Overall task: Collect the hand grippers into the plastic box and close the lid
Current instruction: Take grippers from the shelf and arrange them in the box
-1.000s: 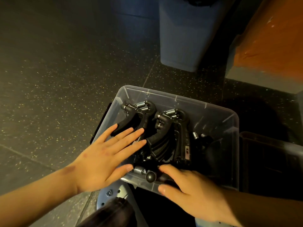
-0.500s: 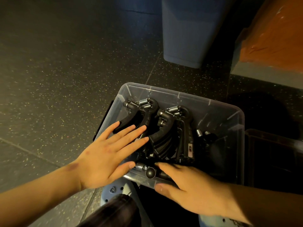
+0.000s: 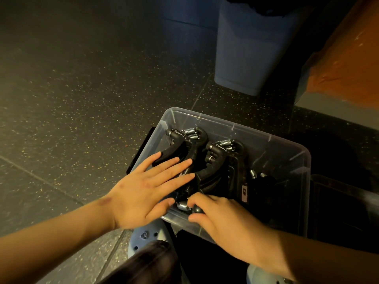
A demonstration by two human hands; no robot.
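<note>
Dark speckled floor (image 3: 82, 99) lies all around, and a blue bin (image 3: 252, 48) stands behind. On the floor sits the clear plastic box (image 3: 287, 152), open on top, with the black hand grippers (image 3: 223, 160) piled inside. The left hand (image 3: 143, 187) lies flat on the pile, fingers straight and a bit spread, likely to push it down so a lid can fit. The right hand (image 3: 223, 218) curls finger and thumb round the knob of the nearest hand gripper (image 3: 184, 206) by the near wall, maybe to tuck it in. No lid is on yet.

Black hand grippers (image 3: 217, 160), clear plastic box (image 3: 287, 160), speckled floor (image 3: 82, 89)
</note>
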